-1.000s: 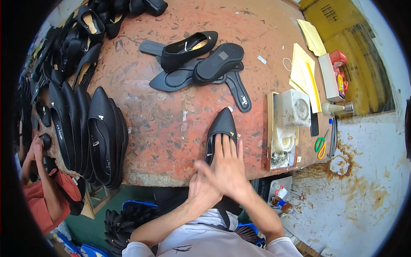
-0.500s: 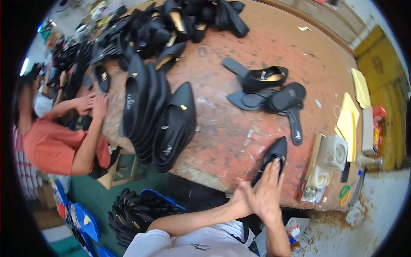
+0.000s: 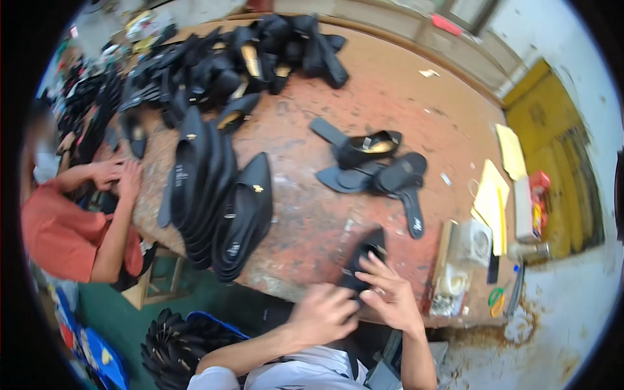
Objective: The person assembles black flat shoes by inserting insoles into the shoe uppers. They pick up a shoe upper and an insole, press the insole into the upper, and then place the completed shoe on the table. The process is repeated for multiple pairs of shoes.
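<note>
White box [image 3: 522,218] with red packets [image 3: 539,185] inside
Your right hand [image 3: 392,296], fingers apart, overlaps a black shoe [image 3: 359,259]; your left hand [image 3: 323,316] (blurred) I can't judge.

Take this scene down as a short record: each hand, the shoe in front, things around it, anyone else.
Left hand: blurred, near the shoe's heel end; grip unclear
Right hand: fingers at the shoe's right side; grip unclear
Shoe: black, pointed toe facing away
Beyond: black shoes, one sole-up; insole
Left: nested black shoes
Right: yellow sheets
Others: red-shirted co-worker, table's left side
</note>
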The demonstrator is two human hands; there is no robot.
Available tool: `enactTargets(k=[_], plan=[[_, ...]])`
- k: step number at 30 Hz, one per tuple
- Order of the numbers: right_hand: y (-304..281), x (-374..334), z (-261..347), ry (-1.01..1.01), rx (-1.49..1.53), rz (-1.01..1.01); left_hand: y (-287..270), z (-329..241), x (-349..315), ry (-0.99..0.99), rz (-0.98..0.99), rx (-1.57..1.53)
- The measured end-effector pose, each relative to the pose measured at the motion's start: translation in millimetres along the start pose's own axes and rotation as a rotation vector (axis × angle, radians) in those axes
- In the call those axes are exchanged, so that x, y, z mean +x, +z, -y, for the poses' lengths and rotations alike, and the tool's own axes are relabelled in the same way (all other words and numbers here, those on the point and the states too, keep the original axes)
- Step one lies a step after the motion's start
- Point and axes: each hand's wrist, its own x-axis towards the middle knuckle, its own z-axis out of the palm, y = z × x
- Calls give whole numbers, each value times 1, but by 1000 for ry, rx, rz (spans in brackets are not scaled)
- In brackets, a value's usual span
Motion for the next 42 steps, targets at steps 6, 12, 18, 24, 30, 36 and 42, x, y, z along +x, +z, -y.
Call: enactTargets(k=[6,12,18,24,30,36,42], plan=[[-39,57,-90,347,-561,-729,-114,50,7,-233,-487,475],[-28,118,-112,376,-574,-697,-110,91,-39,-464,-217,606],[-59,168,-165,517,-339,-708,-79,36,60,-83,-431,245],[-40,176,-139,622,-317,-740,52,97,208,-131,-82,158],[-12,170,-127,57,135,-821,19,156,270,-440,-257,-291],[32,68,-70,-147,334,-737,-20,135,213,-620,-329,-1099],[30,-32,-33,-200,765,-469,-17,97,84,-877,-154,-1397]])
